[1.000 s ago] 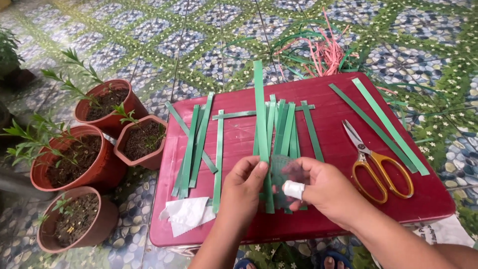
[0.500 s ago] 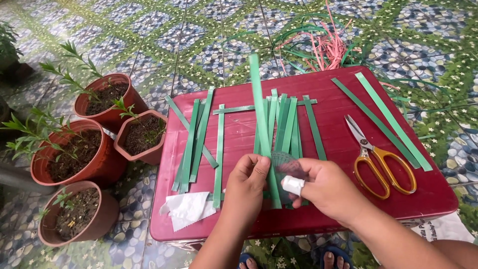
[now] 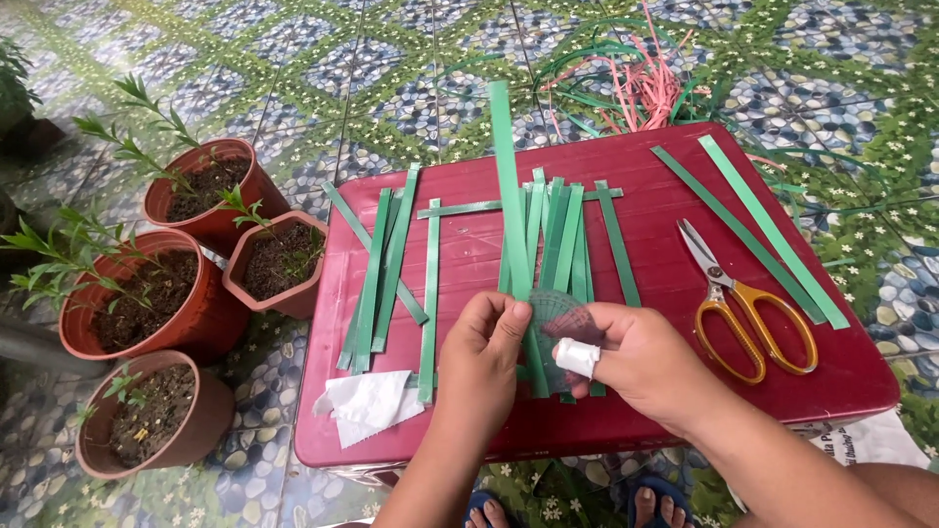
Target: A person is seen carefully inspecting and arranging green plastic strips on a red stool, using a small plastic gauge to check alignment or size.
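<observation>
Left hand (image 3: 486, 344) and right hand (image 3: 634, 360), the latter with a white-wrapped thumb, both pinch one long flat green plastic strip (image 3: 513, 215) over the red tabletop (image 3: 665, 244). Further green strips (image 3: 562, 240) lie just beyond the hands; yellow-handled scissors (image 3: 745, 305) right of them; crumpled white tissue (image 3: 367, 403) left

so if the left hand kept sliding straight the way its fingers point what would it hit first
The left hand points up and slightly right, away from the person. It would probably meet the long green strip it pinches, then the bunch of upright green strips beside it; depth is uncertain.
</observation>
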